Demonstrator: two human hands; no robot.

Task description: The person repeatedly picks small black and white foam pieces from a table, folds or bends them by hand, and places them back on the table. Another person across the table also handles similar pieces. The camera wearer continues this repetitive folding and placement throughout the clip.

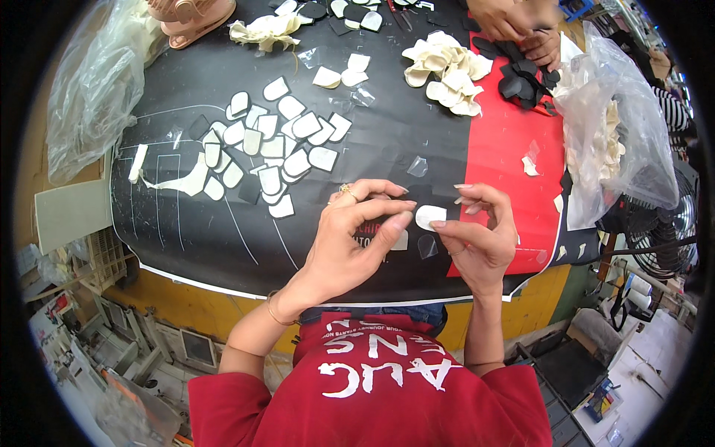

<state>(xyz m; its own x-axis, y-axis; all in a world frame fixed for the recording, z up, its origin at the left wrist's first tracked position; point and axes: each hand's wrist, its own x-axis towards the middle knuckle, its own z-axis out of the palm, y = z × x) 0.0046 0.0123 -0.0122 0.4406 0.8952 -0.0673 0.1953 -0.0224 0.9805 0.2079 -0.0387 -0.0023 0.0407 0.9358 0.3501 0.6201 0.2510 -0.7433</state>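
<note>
While the right hand (482, 242) pinches a white patch (430, 217) in its fingers, left hand (350, 235) fingers nearly meet, hold unclear; black-backed patches (306, 125) look joined, cream pieces (447, 71) loose.

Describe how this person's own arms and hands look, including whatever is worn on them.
Short, dark red fabric sleeves leave the forearms bare. The left hand wears a gold-coloured ring, and a thin gold-coloured bracelet circles that wrist. On the right hand and wrist no jewellery is visible. Neither hand is gloved, and the fingernails look fairly long.
</note>
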